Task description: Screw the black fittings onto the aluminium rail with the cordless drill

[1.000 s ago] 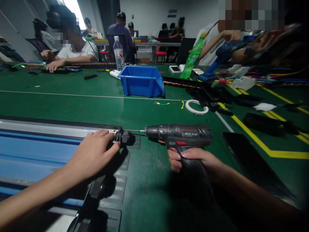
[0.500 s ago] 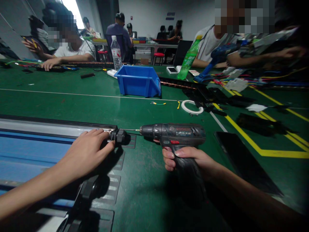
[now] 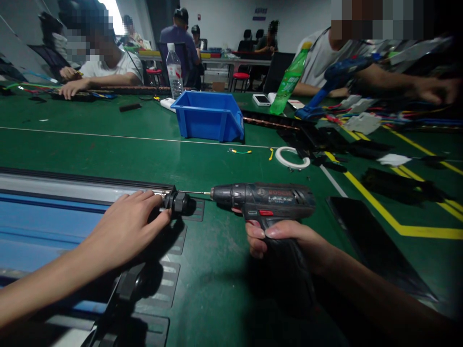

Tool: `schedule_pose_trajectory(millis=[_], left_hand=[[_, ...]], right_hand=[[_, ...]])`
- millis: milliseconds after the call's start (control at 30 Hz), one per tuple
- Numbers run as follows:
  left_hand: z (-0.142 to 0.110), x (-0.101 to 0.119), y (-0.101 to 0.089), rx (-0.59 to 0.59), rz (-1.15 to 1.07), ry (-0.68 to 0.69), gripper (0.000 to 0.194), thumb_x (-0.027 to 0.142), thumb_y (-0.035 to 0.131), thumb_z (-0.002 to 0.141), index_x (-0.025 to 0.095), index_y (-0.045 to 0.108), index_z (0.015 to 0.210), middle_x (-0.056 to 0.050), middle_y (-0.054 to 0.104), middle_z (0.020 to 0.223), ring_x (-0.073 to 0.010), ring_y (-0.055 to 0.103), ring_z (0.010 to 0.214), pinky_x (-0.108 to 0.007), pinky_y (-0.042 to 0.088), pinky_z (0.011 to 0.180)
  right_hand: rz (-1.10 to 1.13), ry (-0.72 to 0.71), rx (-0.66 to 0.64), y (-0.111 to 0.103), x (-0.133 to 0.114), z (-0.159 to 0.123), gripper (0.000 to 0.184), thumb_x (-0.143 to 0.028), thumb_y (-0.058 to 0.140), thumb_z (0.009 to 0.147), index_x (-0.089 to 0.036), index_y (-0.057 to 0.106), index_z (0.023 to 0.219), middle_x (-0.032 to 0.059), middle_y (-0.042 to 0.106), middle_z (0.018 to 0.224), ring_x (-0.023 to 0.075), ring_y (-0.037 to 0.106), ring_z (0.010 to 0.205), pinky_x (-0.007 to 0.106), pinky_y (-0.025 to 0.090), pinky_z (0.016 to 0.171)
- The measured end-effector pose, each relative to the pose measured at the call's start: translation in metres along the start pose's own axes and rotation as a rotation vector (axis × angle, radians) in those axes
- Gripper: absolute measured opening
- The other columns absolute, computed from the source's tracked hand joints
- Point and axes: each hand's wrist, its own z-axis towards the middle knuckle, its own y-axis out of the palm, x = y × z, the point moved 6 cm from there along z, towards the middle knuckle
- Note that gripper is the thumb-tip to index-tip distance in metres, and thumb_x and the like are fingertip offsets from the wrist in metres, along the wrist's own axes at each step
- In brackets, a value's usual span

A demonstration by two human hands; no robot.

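Note:
My right hand [image 3: 289, 236] is wrapped around the grip of a black cordless drill [image 3: 275, 200], a finger at its trigger. The drill lies level, and its long thin bit [image 3: 195, 193] points left at the end of a long metal profile [image 3: 72, 186]. My left hand [image 3: 130, 217] is closed over that end, its thumb against a black cable gland [image 3: 178, 203]. Fingertips on the far side are partly hidden. Where the bit's tip meets the end cannot be made out. Below, another black cable gland [image 3: 132, 282] sits near slotted grey end plates [image 3: 168, 284].
A blue bin [image 3: 210, 118] stands mid-table, with a water bottle [image 3: 174, 72] and a tilted green bottle [image 3: 291, 79] behind. A white ring-shaped coil [image 3: 292, 158] and a dark flat panel [image 3: 376, 246] lie to the right. Co-workers sit across the table.
The view has shifted slightly. Both hands and the drill keep nearly the same pose at the profile's end. The co-worker at far left has lowered a raised hand.

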Motion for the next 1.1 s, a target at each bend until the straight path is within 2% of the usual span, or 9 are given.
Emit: schedule_pose_trajectory(millis=[100, 233, 533, 667, 800, 933, 1100], left_hand=[[0.0003, -0.0001, 0.0003, 0.005, 0.005, 0.009, 0.047, 0.053, 0.032, 0.102, 0.019, 0.064, 0.092, -0.011, 0.068, 0.095, -0.0296, 0.062, 0.092, -0.045, 0.046, 0.084], [0.0, -0.0005, 0.0004, 0.014, 0.016, 0.011, 0.047, 0.053, 0.033, 0.102, 0.019, 0.063, 0.09, -0.01, 0.068, 0.093, -0.0285, 0.062, 0.089, -0.044, 0.047, 0.082], [-0.0001, -0.0011, 0.0006, 0.01, 0.027, 0.006, 0.045, 0.051, 0.033, 0.102, 0.019, 0.063, 0.09, -0.011, 0.067, 0.093, -0.0291, 0.061, 0.09, -0.045, 0.046, 0.084], [-0.0001, -0.0011, 0.001, 0.0, 0.021, 0.002, 0.044, 0.05, 0.033, 0.102, 0.019, 0.063, 0.09, -0.01, 0.066, 0.093, -0.0293, 0.061, 0.09, -0.045, 0.046, 0.084], [-0.0004, -0.0007, 0.0011, 0.001, 0.014, 0.001, 0.045, 0.051, 0.033, 0.102, 0.019, 0.064, 0.092, -0.011, 0.067, 0.094, -0.0303, 0.061, 0.092, -0.046, 0.046, 0.085], [-0.0003, -0.0006, 0.0005, 0.003, 0.013, -0.005, 0.045, 0.051, 0.033, 0.101, 0.019, 0.063, 0.091, -0.011, 0.066, 0.094, -0.0307, 0.06, 0.092, -0.047, 0.046, 0.086], [0.0001, 0.0002, 0.0, -0.009, 0.003, -0.004, 0.045, 0.052, 0.033, 0.101, 0.019, 0.061, 0.088, -0.011, 0.065, 0.092, -0.0305, 0.06, 0.091, -0.046, 0.046, 0.085]], right_hand=[[0.001, -0.001, 0.005, -0.0001, -0.0003, -0.0003, 0.035, -0.021, 0.073, 0.083, -0.014, 0.067, 0.116, 0.0017, 0.057, 0.088, 0.0168, 0.061, 0.077, 0.033, 0.052, 0.075], [0.032, 0.007, 0.002, 0.0001, 0.0004, 0.0006, 0.03, -0.019, 0.074, 0.082, -0.015, 0.067, 0.111, 0.001, 0.057, 0.086, 0.0159, 0.06, 0.077, 0.032, 0.052, 0.076], [0.013, -0.002, 0.003, -0.0007, 0.0005, 0.001, 0.035, -0.02, 0.075, 0.082, -0.016, 0.066, 0.116, 0.0012, 0.057, 0.087, 0.0166, 0.06, 0.076, 0.033, 0.052, 0.075], [0.023, 0.034, 0.009, -0.0008, 0.0023, -0.0004, 0.028, -0.021, 0.074, 0.083, -0.012, 0.068, 0.109, 0.0026, 0.057, 0.087, 0.0159, 0.06, 0.078, 0.031, 0.052, 0.077], [0.035, 0.034, 0.018, -0.0009, 0.0024, 0.0, 0.03, -0.02, 0.075, 0.082, -0.015, 0.068, 0.111, 0.0015, 0.057, 0.087, 0.0159, 0.06, 0.077, 0.032, 0.052, 0.077], [0.022, 0.03, 0.006, 0.0, 0.002, 0.0017, 0.017, -0.02, 0.075, 0.082, -0.014, 0.069, 0.098, 0.0016, 0.055, 0.087, 0.0152, 0.059, 0.076, 0.031, 0.053, 0.076], [0.011, 0.059, -0.022, 0.0004, 0.003, 0.0015, 0.014, -0.022, 0.072, 0.084, -0.012, 0.069, 0.093, 0.0037, 0.056, 0.084, 0.0157, 0.058, 0.078, 0.03, 0.051, 0.078]])
